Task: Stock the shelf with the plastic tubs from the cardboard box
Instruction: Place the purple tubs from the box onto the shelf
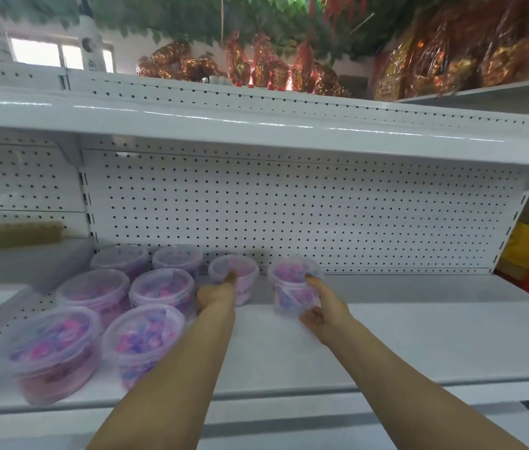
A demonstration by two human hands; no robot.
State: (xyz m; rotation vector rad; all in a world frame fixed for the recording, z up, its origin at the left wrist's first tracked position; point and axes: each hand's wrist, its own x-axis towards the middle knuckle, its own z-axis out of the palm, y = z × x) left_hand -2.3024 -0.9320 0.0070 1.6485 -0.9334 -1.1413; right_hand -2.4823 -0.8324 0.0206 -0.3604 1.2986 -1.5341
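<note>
Two white metal shelf boards in view: lower shelf (386, 339) carries the stock, upper shelf (256, 131) overhangs it, white pegboard back panel (289, 216) between them. Red-gold foil packages (256, 69) sit on top, green leaf garland (191, 14) above. Eight clear plastic tubs with lids, pink/purple/blue contents, on the lower shelf: six (159, 292) in two rows at left, blurred. Seventh tub (234, 277) near the back panel, left hand (216, 295) on its front, thumb over the lid rim. Eighth tub (294, 287) well right of it, right hand (321, 308) wrapped around its right side, gripping.
</note>
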